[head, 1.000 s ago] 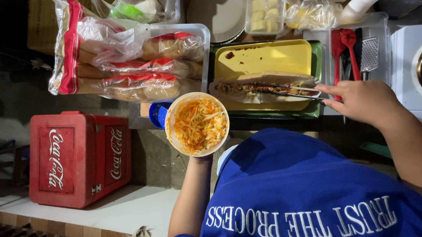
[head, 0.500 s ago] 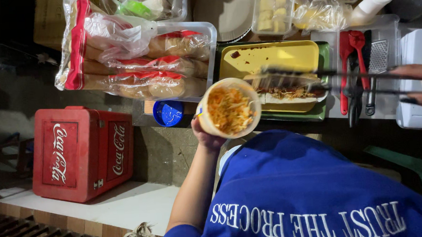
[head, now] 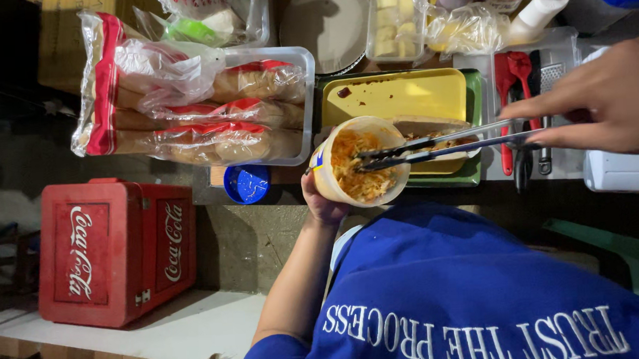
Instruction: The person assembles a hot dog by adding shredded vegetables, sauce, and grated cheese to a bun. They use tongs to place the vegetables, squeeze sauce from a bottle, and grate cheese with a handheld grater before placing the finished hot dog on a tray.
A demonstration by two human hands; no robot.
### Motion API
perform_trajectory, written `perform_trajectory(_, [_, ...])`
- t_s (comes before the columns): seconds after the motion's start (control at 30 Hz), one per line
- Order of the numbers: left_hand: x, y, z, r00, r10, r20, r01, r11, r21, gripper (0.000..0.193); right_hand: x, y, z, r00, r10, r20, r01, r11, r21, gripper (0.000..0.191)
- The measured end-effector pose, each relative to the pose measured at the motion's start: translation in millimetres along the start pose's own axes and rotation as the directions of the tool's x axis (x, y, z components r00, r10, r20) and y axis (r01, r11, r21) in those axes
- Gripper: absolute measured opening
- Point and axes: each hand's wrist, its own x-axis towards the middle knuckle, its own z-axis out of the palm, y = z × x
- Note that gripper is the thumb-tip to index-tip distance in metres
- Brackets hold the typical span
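Step in hand looks like scooping filling: left hand (head: 325,204) is wrapped around the bottom of a round plastic tub (head: 333,168), fingers closed on it, and holds it tipped in the air just off the front edge of the worktop, mouth turned toward the trays. The tub holds shredded orange and white slaw (head: 359,181). Right hand (head: 603,106) comes in from the right side, pinching the handle end of metal tongs (head: 440,144); the tong tips are inside the tub, nearly closed, in or on the slaw. Can't tell whether they've got a bite of it. Just behind the tub, a yellow tray (head: 395,97) sits on a green tray (head: 449,181), and a split bun in a paper sleeve (head: 432,128) lies on them, right under the tong shafts. As I read it, the next move needs a firm squeeze on the tongs, a lift clear of the tub rim and a short carry over to the bun, with the tub kept below the tips to catch drips; loose shreds are the likely spill. Around it: bagged buns (head: 187,113) in a clear plastic bin (head: 304,79) at the left end of the worktop, blue lid (head: 246,184) at the front edge beside the tub, red spatulas (head: 509,85) in a clear tray to the right, box of pale cubes (head: 395,18) at the back, red cooler box (head: 114,253) down on the floor ledge
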Motion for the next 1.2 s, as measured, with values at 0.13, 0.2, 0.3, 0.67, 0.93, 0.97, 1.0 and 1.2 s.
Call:
perform_trajectory(0.13, [2, -7, -24, 0.999, -0.051, -0.006, 0.050, 0.991, -0.125, 0.095, 3, 33, 27, 0.984, -0.102, -0.146, 0.155, 0.893, 0.423, 0.060])
perform_trajectory(0.2, [2, -9, -28, 0.997, -0.076, 0.013, 0.077, 0.987, -0.145, 0.092, 5, 38, 34, 0.986, -0.094, -0.135, 0.150, 0.851, 0.503, 0.059])
perform_trajectory(0.3, [0, -11, -33, 0.994, -0.102, 0.036, 0.106, 0.983, -0.147, 0.093, 9, 47, 50, 0.988, -0.052, -0.143, 0.118, 0.857, 0.501, 0.057])
perform_trajectory(0.67, [-60, 5, -78, 0.996, -0.025, -0.081, 0.009, 0.982, -0.186, 0.092, 24, -12, 61, 0.973, 0.232, 0.000, -0.231, 0.969, 0.089, 0.049])
perform_trajectory(0.93, [-69, 10, -80, 0.988, 0.059, -0.145, -0.082, 0.985, -0.153, 0.093, 39, -54, 61, 0.981, 0.163, -0.107, -0.161, 0.986, 0.028, 0.049])
perform_trajectory(0.97, [-68, 10, -80, 0.987, 0.060, -0.146, -0.084, 0.984, -0.160, 0.093, 38, -55, 61, 0.981, 0.171, -0.096, -0.171, 0.985, 0.005, 0.049])
perform_trajectory(1.0, [-67, 9, -79, 0.988, 0.062, -0.144, -0.086, 0.982, -0.167, 0.094, 36, -56, 60, 0.981, 0.176, -0.082, -0.181, 0.982, -0.052, 0.051])
perform_trajectory(1.2, [-58, 10, -67, 0.991, 0.056, -0.124, -0.074, 0.988, -0.137, 0.097, 24, -55, 57, 0.964, 0.243, -0.108, -0.248, 0.968, -0.035, 0.050])
